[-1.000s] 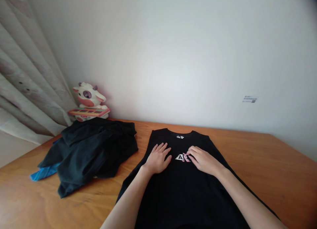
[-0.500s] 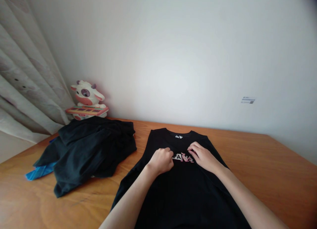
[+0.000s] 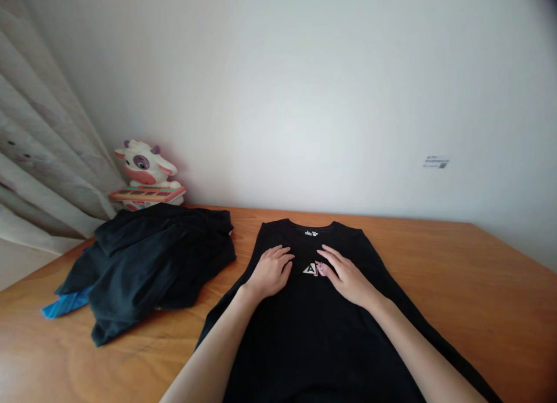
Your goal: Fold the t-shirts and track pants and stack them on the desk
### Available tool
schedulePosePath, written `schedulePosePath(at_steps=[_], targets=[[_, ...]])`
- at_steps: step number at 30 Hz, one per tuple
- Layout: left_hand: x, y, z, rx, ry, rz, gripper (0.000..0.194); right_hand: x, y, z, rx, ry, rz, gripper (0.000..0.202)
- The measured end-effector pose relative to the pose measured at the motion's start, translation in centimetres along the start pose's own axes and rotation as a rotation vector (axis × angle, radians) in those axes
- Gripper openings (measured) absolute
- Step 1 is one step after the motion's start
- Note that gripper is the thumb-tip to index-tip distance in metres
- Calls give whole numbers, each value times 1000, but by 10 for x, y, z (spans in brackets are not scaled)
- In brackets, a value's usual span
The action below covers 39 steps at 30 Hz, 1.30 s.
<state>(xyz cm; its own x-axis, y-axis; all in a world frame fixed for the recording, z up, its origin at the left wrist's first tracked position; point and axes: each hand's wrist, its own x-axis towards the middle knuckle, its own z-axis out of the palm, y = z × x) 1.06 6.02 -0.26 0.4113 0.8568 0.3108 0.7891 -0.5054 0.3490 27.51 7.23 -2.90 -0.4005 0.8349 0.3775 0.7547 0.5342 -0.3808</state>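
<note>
Your shirt (image 3: 313, 345) is black with a white-and-pink chest print (image 3: 310, 269) and white neck lettering (image 3: 311, 233); the bunched cloth (image 3: 165, 263) is blackish, the strip (image 3: 67, 304) bright blue, your desk (image 3: 456, 275) orange-brown, the cow toy (image 3: 145, 175) white, pink and purple.

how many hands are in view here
2: the left hand is over the black shirt, left of its white-and-pink print; the right hand overlaps that print's right side.

this looks like a room in a home, judging by the patterned curtain (image 3: 39, 136), the toy cow (image 3: 145, 169) near the pale wall (image 3: 278, 101), and the shirt (image 3: 304, 339) and heaped clothes (image 3: 161, 263) on a wooden worktop (image 3: 461, 275).
</note>
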Motion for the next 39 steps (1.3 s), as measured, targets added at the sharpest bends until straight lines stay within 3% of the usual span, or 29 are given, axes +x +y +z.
schedulePosePath(at_steps=[4, 9, 11, 16, 20, 24, 27, 31, 39], targets=[[-3, -3, 6, 151, -121, -32, 47, -11, -10, -1, -167, 107, 100, 48], [-1, -2, 8, 188, -172, -42, 51, -16, -18, 3, -249, -146, 195, 63], [1, -1, 6, 170, -167, -44, 51, -15, -18, 4, -257, -176, 204, 68], [3, 8, -3, 120, 6, -102, 31, -12, -26, -4, -241, 40, 173, 53], [-17, 24, -15, 232, -5, -184, 31, -29, -33, -27, -285, 104, 66, 39], [-54, 35, -19, 315, -103, -278, 56, -66, -18, -41, -399, 136, 194, 52], [-70, 35, -16, 315, -142, -287, 69, -90, -1, -40, -414, 27, 341, 67], [-64, 25, -12, 306, -137, -280, 71, -94, 13, -38, -397, -68, 367, 76], [-37, -6, -12, 263, -106, -200, 59, -64, 44, -44, -343, -113, 325, 73]])
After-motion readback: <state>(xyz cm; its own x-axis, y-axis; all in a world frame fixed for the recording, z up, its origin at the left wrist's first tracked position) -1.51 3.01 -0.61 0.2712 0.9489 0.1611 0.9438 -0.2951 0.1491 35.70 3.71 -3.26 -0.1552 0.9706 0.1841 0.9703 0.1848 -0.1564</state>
